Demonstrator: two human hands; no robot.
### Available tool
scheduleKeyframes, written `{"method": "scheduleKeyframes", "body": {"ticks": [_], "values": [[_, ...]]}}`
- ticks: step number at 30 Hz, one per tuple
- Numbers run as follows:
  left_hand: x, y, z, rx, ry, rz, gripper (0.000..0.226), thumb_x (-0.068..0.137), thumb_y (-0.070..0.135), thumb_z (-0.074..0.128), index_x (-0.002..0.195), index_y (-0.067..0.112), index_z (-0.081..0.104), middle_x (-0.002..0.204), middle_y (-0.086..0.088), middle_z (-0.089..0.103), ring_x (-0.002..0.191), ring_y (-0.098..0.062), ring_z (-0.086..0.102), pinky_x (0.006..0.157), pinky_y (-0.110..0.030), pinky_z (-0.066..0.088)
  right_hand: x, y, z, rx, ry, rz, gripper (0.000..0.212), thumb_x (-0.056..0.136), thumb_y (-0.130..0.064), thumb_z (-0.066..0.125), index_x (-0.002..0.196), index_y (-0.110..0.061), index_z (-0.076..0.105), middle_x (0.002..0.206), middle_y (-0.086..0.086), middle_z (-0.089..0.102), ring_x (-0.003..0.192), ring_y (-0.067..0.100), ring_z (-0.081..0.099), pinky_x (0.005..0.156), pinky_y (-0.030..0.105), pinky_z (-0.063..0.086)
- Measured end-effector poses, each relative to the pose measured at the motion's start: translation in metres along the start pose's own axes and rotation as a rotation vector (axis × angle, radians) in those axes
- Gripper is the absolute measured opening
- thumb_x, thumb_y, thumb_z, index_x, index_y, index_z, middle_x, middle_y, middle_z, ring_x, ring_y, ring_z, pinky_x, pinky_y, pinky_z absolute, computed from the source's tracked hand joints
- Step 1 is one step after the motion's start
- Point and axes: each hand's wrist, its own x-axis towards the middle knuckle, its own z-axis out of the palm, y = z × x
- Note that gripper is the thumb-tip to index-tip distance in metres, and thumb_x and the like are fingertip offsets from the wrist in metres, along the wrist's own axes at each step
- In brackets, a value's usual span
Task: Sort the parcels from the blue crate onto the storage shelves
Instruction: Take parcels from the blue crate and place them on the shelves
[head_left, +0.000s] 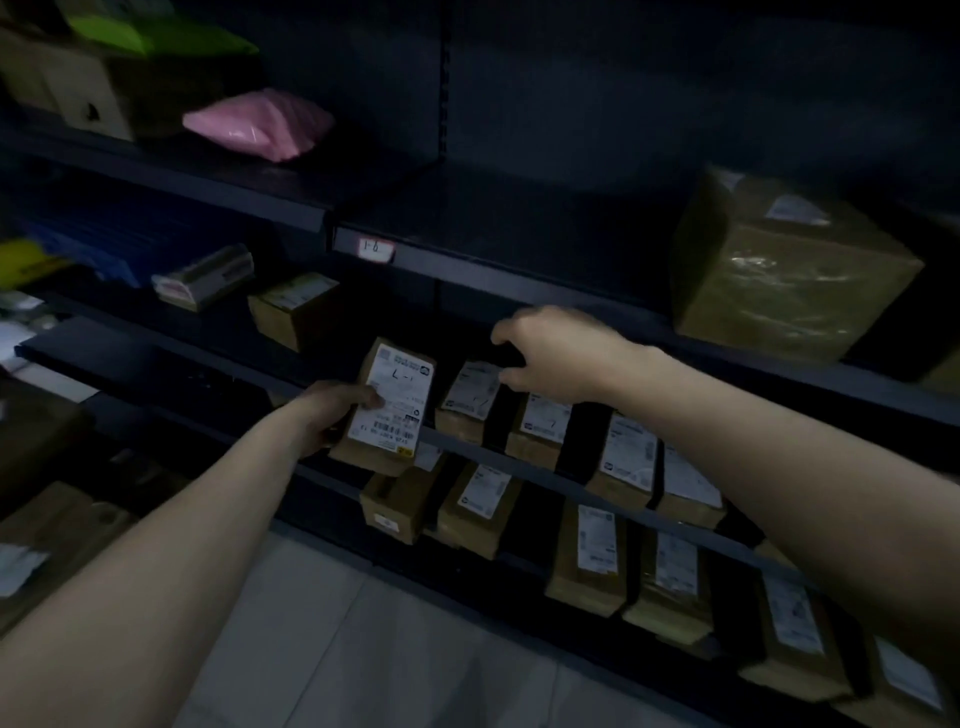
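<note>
Dark metal storage shelves (519, 288) fill the view, several tiers deep. On an upper tier at the right sits a large brown cardboard box wrapped in clear tape (789, 265). A row of small brown cardboard parcels with white labels (623, 457) stands along a lower tier, with more below. A pink plastic mailer bag (260, 124) lies on the top left tier. The left hand (332, 415) grips a small brown labelled parcel (387, 410), fingers wrapped round its side, thumb on the label, at the left end of that row. The right hand (550, 353) hovers over the neighbouring parcel, fingers loosely curved, thumb apart, gripping nothing.
</note>
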Motion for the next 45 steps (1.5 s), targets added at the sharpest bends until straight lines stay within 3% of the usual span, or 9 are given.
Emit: {"method": "scheduleKeyframes", "body": {"ticks": [9, 19, 24, 27, 29, 33, 38, 42, 45], "values": [[0.095, 0.009, -0.022, 0.010, -0.035, -0.059, 0.033, 0.084, 0.014, 0.067, 0.114, 0.002, 0.059, 0.088, -0.009, 0.064, 0.075, -0.023, 0.061, 0.055, -0.032, 0.046, 0.065, -0.002, 0.036, 0.072, -0.143, 0.169, 0.034, 0.095, -0.028, 0.053, 0.125, -0.012, 0.056, 0.113, 0.006, 0.058, 0.099, 0.022, 0.056, 0.079, 0.035, 0.051], [0.181, 0.021, -0.023, 0.042, -0.229, -0.138, 0.038, 0.089, 0.016, 0.064, 0.123, 0.001, 0.055, 0.093, -0.011, 0.064, 0.080, -0.024, 0.061, 0.064, -0.036, 0.050, 0.109, -0.008, 0.056, 0.154, -0.192, 0.354, 0.044, 0.095, -0.030, 0.054, 0.136, -0.016, 0.049, 0.123, 0.007, 0.055, 0.107, 0.022, 0.054, 0.082, 0.032, 0.049], [0.205, 0.014, -0.006, 0.068, -0.256, -0.157, 0.039, 0.094, 0.014, 0.056, 0.130, -0.002, 0.050, 0.121, -0.020, 0.059, 0.095, -0.031, 0.059, 0.087, -0.042, 0.046, 0.109, -0.006, 0.059, 0.167, -0.217, 0.444, 0.044, 0.096, -0.030, 0.053, 0.137, -0.014, 0.050, 0.129, 0.008, 0.054, 0.114, 0.023, 0.053, 0.091, 0.035, 0.049], [0.215, 0.017, 0.000, 0.093, -0.235, -0.138, 0.037, 0.095, 0.015, 0.054, 0.129, -0.001, 0.050, 0.108, -0.020, 0.063, 0.083, -0.029, 0.058, 0.078, -0.043, 0.048, 0.109, -0.005, 0.060, 0.181, -0.212, 0.467, 0.044, 0.096, -0.030, 0.053, 0.137, -0.015, 0.050, 0.131, 0.009, 0.054, 0.116, 0.024, 0.053, 0.093, 0.037, 0.048], [0.222, 0.016, 0.002, 0.107, -0.218, -0.116, 0.039, 0.095, 0.013, 0.054, 0.130, -0.002, 0.048, 0.118, -0.023, 0.060, 0.095, -0.033, 0.058, 0.084, -0.046, 0.047, 0.108, -0.006, 0.062, 0.188, -0.208, 0.478, 0.043, 0.095, -0.030, 0.053, 0.136, -0.015, 0.050, 0.129, 0.009, 0.055, 0.114, 0.025, 0.054, 0.091, 0.037, 0.049], [0.227, 0.016, 0.003, 0.270, -0.197, -0.028, 0.046, 0.092, 0.018, 0.060, 0.131, -0.001, 0.046, 0.130, -0.019, 0.052, 0.110, -0.035, 0.054, 0.091, -0.041, 0.045, 0.106, -0.009, 0.064, 0.222, -0.217, 0.493, 0.044, 0.095, -0.031, 0.054, 0.136, -0.018, 0.050, 0.128, 0.008, 0.057, 0.112, 0.025, 0.056, 0.090, 0.036, 0.050], [0.249, 0.020, 0.005, 0.939, -0.090, 0.203, 0.081, 0.072, 0.056, 0.057, 0.140, 0.014, 0.042, 0.142, -0.019, 0.043, 0.124, -0.038, 0.044, 0.102, -0.046, 0.041, 0.090, -0.008, 0.054, 0.213, -0.241, 0.521, 0.042, 0.094, -0.031, 0.054, 0.133, -0.018, 0.053, 0.122, 0.009, 0.059, 0.105, 0.024, 0.058, 0.083, 0.034, 0.051], [0.131, 0.066, 0.034, 1.076, -0.345, 0.502, 0.042, 0.094, 0.022, 0.055, 0.132, 0.005, 0.049, 0.128, -0.014, 0.056, 0.105, -0.022, 0.054, 0.082, -0.023, 0.040, 0.062, -0.008, 0.042, 0.055, -0.187, 0.586, 0.039, 0.095, -0.028, 0.051, 0.132, -0.016, 0.051, 0.124, 0.009, 0.057, 0.110, 0.027, 0.056, 0.078, 0.030, 0.044], [0.076, 0.075, 0.074, 1.211, -0.548, 0.756, 0.046, 0.094, 0.022, 0.055, 0.138, 0.012, 0.045, 0.134, -0.008, 0.051, 0.115, -0.021, 0.051, 0.084, -0.020, 0.039, 0.025, -0.010, 0.031, -0.067, -0.162, 0.687, 0.037, 0.096, -0.025, 0.049, 0.133, -0.019, 0.048, 0.125, 0.009, 0.056, 0.113, 0.029, 0.052, 0.082, 0.036, 0.037]]}}
